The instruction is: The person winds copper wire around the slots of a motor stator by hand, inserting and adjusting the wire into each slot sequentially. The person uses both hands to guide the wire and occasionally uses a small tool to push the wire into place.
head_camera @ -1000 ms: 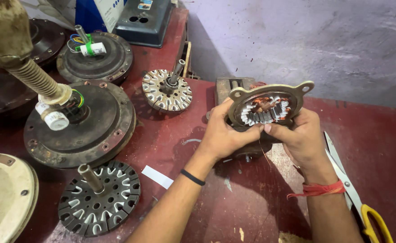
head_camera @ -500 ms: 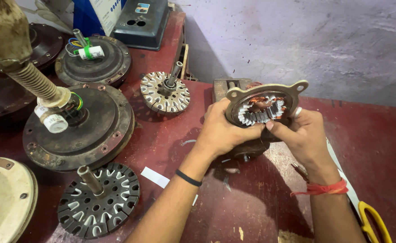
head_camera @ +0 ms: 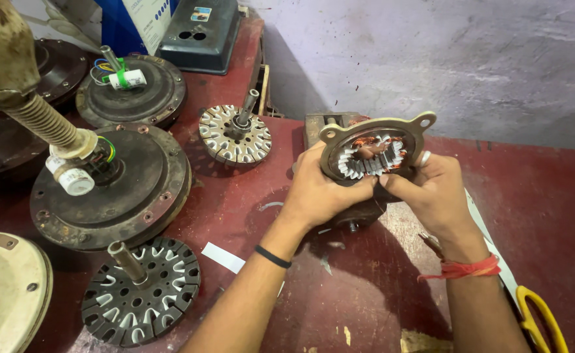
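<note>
A round metal motor housing (head_camera: pixel 373 154) with lugged rim, copper windings and white slot liners inside is held tilted up above the dark red table (head_camera: pixel 549 196). My left hand (head_camera: pixel 323 189) grips its left and lower side; a black band is on that wrist. My right hand (head_camera: pixel 434 189) grips its right lower side, thumb at the rim, with a red thread on the wrist and a ring on one finger. Below the housing a dark metal part (head_camera: pixel 359 216) rests on the table, partly hidden by my hands.
A silver rotor with a shaft (head_camera: pixel 235 134) lies left of the hands. Two dark round fan motor bodies (head_camera: pixel 114 186) (head_camera: pixel 134 95) with wires sit further left. A black rotor (head_camera: pixel 140 291) lies near the front edge. Yellow-handled scissors (head_camera: pixel 539 317) lie at the right. A white paper slip (head_camera: pixel 222 257) lies by my left forearm.
Both hands have kept hold of the housing and turned it slightly, so its open face points more toward me. The view has shifted a little.
</note>
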`<state>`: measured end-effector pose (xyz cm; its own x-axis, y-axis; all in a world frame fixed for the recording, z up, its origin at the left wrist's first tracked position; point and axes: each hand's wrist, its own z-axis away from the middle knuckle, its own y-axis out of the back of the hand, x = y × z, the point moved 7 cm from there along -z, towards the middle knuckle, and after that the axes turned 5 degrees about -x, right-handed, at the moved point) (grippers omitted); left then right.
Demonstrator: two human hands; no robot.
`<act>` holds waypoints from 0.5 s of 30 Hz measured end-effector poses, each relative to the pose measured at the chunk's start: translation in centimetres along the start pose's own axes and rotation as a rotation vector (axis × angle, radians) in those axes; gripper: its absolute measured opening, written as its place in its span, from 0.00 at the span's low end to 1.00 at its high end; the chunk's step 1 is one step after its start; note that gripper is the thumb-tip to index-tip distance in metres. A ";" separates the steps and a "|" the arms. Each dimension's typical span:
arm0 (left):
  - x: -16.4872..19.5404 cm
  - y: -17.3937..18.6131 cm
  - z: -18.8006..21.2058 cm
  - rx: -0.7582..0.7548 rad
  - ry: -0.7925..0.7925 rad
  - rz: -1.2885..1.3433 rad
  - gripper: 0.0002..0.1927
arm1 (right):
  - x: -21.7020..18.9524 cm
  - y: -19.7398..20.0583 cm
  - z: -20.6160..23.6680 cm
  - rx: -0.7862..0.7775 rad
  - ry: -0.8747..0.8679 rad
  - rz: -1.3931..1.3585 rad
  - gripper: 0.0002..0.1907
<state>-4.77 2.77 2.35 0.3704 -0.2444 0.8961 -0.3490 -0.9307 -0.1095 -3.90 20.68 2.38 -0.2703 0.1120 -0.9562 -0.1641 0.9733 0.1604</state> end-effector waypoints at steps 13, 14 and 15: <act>-2.3 0.1 -0.5 -0.148 0.095 0.185 0.19 | -8.5 -1.1 2.2 -0.100 -0.692 0.868 0.17; -2.4 0.1 -0.5 -0.153 0.109 0.183 0.19 | -8.4 -2.0 2.1 -0.121 -0.698 0.865 0.16; -2.4 0.1 -0.5 -0.158 0.124 0.182 0.19 | -8.3 -2.6 2.1 -0.142 -0.706 0.862 0.14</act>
<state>-6.13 3.42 0.41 0.1848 -0.3599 0.9145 -0.5335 -0.8182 -0.2142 0.73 17.65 9.44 0.2447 0.8694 -0.4294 -0.3007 0.4890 0.8188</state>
